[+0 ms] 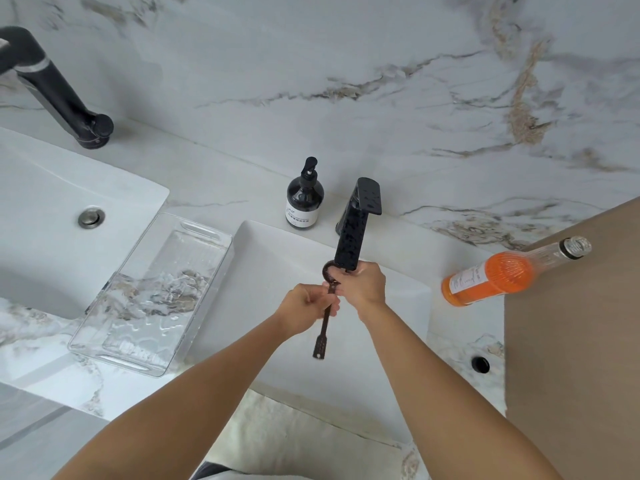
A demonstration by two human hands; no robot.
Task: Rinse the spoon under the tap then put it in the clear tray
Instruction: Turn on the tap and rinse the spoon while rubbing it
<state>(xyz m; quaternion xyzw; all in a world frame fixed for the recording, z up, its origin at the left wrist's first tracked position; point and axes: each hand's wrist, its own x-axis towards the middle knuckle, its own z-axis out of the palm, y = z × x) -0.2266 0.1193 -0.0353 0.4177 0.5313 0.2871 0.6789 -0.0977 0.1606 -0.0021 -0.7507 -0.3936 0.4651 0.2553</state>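
- Dark spoon (327,306) at frame centre, bowl up just under the black tap (353,230) spout, above the white sink (277,258)
- Left hand (306,306) pinches its handle
- Right hand (362,285) closed around the bowl
- Clear tray (104,327) lies left of centre, on the counter

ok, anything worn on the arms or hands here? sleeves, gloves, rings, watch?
Nothing visible. The left hand and right hand are bare, without gloves, and no rings or watch show. Both forearms are uncovered down to the frame's bottom edge, with no sleeves in view.
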